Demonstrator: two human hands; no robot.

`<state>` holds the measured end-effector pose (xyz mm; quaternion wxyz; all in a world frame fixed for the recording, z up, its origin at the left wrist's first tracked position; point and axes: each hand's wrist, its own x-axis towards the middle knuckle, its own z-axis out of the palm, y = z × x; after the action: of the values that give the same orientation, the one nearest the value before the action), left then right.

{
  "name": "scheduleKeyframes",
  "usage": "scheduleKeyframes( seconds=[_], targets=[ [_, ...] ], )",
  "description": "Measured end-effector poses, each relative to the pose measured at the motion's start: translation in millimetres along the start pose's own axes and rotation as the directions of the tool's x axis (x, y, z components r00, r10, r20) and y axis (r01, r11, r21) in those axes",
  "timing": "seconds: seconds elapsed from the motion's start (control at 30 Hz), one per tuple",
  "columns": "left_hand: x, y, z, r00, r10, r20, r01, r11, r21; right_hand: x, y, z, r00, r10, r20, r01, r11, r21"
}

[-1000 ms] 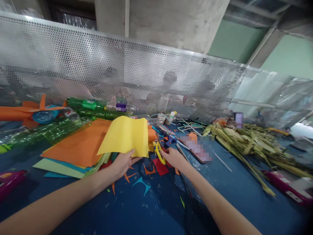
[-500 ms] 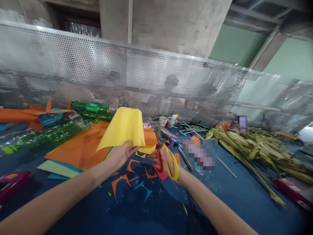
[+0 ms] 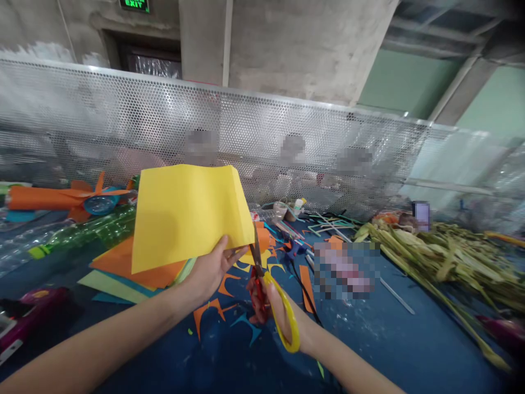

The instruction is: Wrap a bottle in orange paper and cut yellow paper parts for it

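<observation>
Grey concrete wall (image 3: 295, 49) rises behind a long silvery panel of perforated metal (image 3: 164, 120), and before this panel extends a dark blue counter (image 3: 361, 345) on which many materials are scattered. Above the counter, a large rectangular sheet of bright yellow paper (image 3: 184, 213) is held up, slightly tilted, its right part bent backward. It is pinched in the grip of the left hand (image 3: 211, 268): the thumb presses on the near face, close to the lower edge and right of its middle, while the other fingers are below and partly hidden. Most of the sheet therefore extends to the left of this grip and above it. The right hand (image 3: 282, 316) has its grip closed around a pair of metal scissors with one yellow and one red handle (image 3: 268, 278). Their blades point upward, at the lower right corner of the sheet; whether the paper is between them, I cannot tell. Behind the left forearm lies a stack of coloured paper sheets (image 3: 135, 262), and below the hands are curved orange paper scraps (image 3: 210, 309).
</observation>
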<state>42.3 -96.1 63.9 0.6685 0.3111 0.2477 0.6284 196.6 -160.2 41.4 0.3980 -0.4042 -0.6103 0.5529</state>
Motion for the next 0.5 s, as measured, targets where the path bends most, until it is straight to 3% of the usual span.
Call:
scheduleKeyframes(
  seconds=[0.17, 0.5],
  targets=[
    [-7.0, -3.8, 2.1, 0.998, -0.055, -0.04, 0.058, 0.996, 0.073, -5.3, 0.1, -0.9, 0.999, -0.045, 0.009, 0.046, 0.996, -0.08],
    [-10.4, -2.9, 5.9, 0.992, -0.106, -0.075, 0.114, 0.988, 0.105, -4.1, 0.2, -4.0, 0.998, -0.019, -0.052, 0.012, 0.992, -0.124]
  ],
)
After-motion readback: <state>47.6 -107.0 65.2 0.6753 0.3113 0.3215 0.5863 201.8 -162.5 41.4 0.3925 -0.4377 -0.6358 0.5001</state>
